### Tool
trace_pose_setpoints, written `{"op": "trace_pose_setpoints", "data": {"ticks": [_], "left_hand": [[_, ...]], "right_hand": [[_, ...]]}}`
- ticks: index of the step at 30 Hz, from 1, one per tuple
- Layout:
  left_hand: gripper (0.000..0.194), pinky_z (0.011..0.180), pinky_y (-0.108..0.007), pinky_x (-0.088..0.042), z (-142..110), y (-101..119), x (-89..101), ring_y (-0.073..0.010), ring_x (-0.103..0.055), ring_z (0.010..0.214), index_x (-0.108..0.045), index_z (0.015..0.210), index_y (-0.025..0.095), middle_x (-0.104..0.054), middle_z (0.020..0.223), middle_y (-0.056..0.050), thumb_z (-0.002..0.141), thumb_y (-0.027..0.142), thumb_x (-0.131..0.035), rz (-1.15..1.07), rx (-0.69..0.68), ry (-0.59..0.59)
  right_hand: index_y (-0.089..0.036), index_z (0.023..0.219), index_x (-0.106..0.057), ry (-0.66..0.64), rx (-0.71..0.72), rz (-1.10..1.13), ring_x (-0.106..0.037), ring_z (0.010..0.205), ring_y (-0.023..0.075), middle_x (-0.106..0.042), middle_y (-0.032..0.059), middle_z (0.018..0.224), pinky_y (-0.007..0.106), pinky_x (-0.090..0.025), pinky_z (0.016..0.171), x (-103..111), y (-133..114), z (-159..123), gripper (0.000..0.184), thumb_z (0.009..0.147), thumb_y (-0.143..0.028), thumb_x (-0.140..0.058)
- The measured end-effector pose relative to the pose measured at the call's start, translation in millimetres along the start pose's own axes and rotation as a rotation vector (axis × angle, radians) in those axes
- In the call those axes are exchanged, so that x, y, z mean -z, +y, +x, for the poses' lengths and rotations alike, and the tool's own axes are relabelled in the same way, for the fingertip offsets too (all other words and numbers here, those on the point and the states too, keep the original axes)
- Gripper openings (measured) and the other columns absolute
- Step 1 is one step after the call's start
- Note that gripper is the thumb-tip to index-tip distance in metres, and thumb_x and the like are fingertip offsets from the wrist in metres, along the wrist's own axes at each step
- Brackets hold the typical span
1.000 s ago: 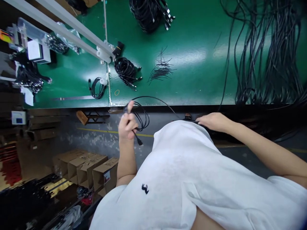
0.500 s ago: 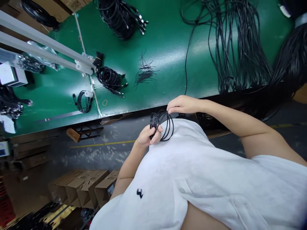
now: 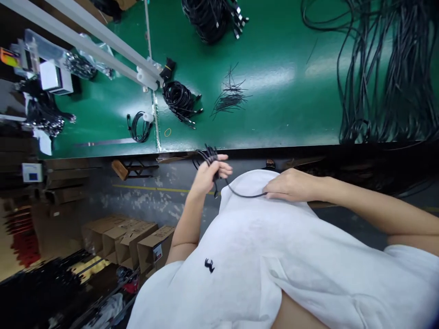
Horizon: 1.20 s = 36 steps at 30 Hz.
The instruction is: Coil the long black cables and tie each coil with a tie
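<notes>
Left hand (image 3: 207, 176) is clamped on the black cable (image 3: 247, 197), looped up in a small coil between thumb and fingers, some fingers partly extended. Right hand (image 3: 290, 185) is closed on the same cable further along, fingertips pinching it in front of the white shirt (image 3: 260, 228); exact grip under the fingers can't be told. Hands are apart, one length of cable sagging between them. Cable is off the bench (image 3: 274, 123), held in the air just beside its near edge, a short tail hanging below left hand. On the bench, roughly ahead of left hand: pile of thin black strands (image 3: 230, 98), orange band (image 3: 167, 132) lying flat, and a tied cable bundle (image 3: 179, 98) with metal plugs pointing right. Larger cable bundle (image 3: 206, 20) lies at the far side. Single coiled cable (image 3: 139, 128) sits left of the bench seam, white roll (image 3: 148, 117) touching it. Long loose cables (image 3: 394, 73) spread over the right part, running to the near edge. Wooden stool (image 3: 120, 169) and open cartons (image 3: 151, 242) are on the floor, left side
</notes>
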<state>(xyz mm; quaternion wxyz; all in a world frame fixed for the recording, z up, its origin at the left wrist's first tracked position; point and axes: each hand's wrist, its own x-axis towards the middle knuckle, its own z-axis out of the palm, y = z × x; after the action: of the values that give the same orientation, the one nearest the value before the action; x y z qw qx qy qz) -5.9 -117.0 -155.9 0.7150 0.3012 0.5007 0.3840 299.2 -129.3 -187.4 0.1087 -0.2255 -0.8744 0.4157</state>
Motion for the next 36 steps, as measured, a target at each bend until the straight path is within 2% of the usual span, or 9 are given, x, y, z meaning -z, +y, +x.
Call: {"op": "trace_pose_setpoints", "data": {"ticks": [4, 8, 11, 15, 19, 23, 27, 32, 36], "left_hand": [[0.041, 0.061, -0.025, -0.053, -6.8, -27.2, -24.4, -0.0163, -0.068, 0.064, -0.067, 0.095, 0.01, -0.071, 0.071, -0.008, 0.078, 0.047, -0.073, 0.139, 0.23, -0.298], [0.036, 0.035, -0.017, -0.032, -22.4, -22.5, -23.7, -0.004, -0.03, 0.028, -0.068, 0.086, 0.013, -0.037, 0.036, 0.009, 0.082, 0.049, -0.068, -0.099, 0.241, -0.492], [0.029, 0.027, -0.014, -0.017, -26.3, -7.8, -8.6, -0.0009, -0.006, 0.023, -0.07, 0.086, 0.018, -0.013, 0.033, 0.015, 0.084, 0.047, -0.067, -0.303, 0.001, -0.387], [0.033, 0.026, -0.015, -0.009, -28.7, 10.4, 8.4, 0.0002, 0.001, 0.022, -0.068, 0.11, 0.026, -0.014, 0.038, 0.016, 0.089, 0.05, -0.06, -0.375, -0.157, -0.025], [0.042, 0.028, -0.014, -0.015, -24.5, 19.0, 8.2, -0.0003, -0.013, 0.022, -0.06, 0.125, 0.024, -0.026, 0.04, 0.015, 0.091, 0.048, -0.058, -0.289, -0.121, 0.038], [0.038, 0.046, -0.016, -0.046, -5.2, 1.0, -1.2, -0.008, -0.058, 0.046, -0.066, 0.109, 0.015, -0.062, 0.059, 0.002, 0.083, 0.044, -0.069, -0.002, -0.007, -0.034], [0.039, 0.081, -0.031, -0.055, 14.0, -37.0, -15.9, -0.0203, -0.068, 0.094, -0.067, 0.102, 0.014, -0.072, 0.102, -0.012, 0.083, 0.048, -0.068, 0.245, 0.104, -0.144], [0.041, 0.079, -0.03, -0.048, 16.2, -53.9, -27.7, -0.0166, -0.06, 0.077, -0.071, 0.083, 0.012, -0.068, 0.078, -0.007, 0.086, 0.052, -0.061, 0.504, 0.121, -0.445], [0.044, 0.067, -0.028, -0.047, 8.9, -46.3, -22.4, -0.0113, -0.05, 0.061, -0.068, 0.096, 0.009, -0.054, 0.064, 0.001, 0.085, 0.051, -0.062, 0.385, 0.271, -0.524]], "right_hand": [[-0.022, 0.092, -0.07, 0.112, 0.002, 0.063, -0.061, 0.072, 0.0134, -0.071, 0.0011, 0.083, 0.024, -0.035, 0.063, 40.7, -18.2, 48.1, 0.037, 0.099, -0.042, -0.039], [-0.02, 0.087, -0.07, 0.148, -0.159, 0.102, -0.062, 0.082, 0.0159, -0.072, 0.0023, 0.089, 0.026, -0.04, 0.073, 58.6, 46.8, 39.2, 0.037, 0.095, -0.045, -0.044], [-0.018, 0.087, -0.069, 0.301, -0.43, 0.004, -0.062, 0.088, 0.0194, -0.071, 0.0061, 0.093, 0.029, -0.042, 0.078, 53.4, 105.8, -0.1, 0.038, 0.093, -0.044, -0.042], [-0.02, 0.096, -0.068, 0.281, -0.654, -0.144, -0.063, 0.095, 0.0223, -0.07, 0.0083, 0.103, 0.031, -0.044, 0.079, 31.5, 140.1, -40.6, 0.034, 0.094, -0.038, -0.039], [-0.017, 0.105, -0.065, -0.034, -0.634, -0.363, -0.064, 0.081, 0.0218, -0.069, 0.0117, 0.101, 0.03, -0.039, 0.062, 1.3, 96.8, -36.3, 0.029, 0.096, -0.028, -0.039], [-0.014, 0.091, -0.064, -0.237, -0.256, -0.526, -0.057, 0.067, 0.0176, -0.064, 0.0098, 0.085, 0.03, -0.027, 0.054, -10.1, 27.3, -4.4, 0.022, 0.093, -0.012, -0.042], [-0.015, 0.096, -0.063, -0.152, 0.107, -0.519, -0.052, 0.067, 0.0149, -0.063, 0.0083, 0.087, 0.03, -0.025, 0.057, -1.5, -4.9, 33.2, 0.024, 0.096, -0.012, -0.04], [-0.014, 0.093, -0.065, -0.126, 0.061, -0.481, -0.052, 0.067, 0.0148, -0.063, 0.0073, 0.084, 0.03, -0.028, 0.06, 5.1, 0.5, 49.2, 0.025, 0.096, -0.012, -0.04], [-0.017, 0.091, -0.067, 0.141, -0.043, -0.401, -0.057, 0.082, 0.0196, -0.066, 0.0103, 0.092, 0.036, -0.039, 0.075, 1.3, -3.6, 21.1, 0.026, 0.097, -0.018, -0.042]]}}
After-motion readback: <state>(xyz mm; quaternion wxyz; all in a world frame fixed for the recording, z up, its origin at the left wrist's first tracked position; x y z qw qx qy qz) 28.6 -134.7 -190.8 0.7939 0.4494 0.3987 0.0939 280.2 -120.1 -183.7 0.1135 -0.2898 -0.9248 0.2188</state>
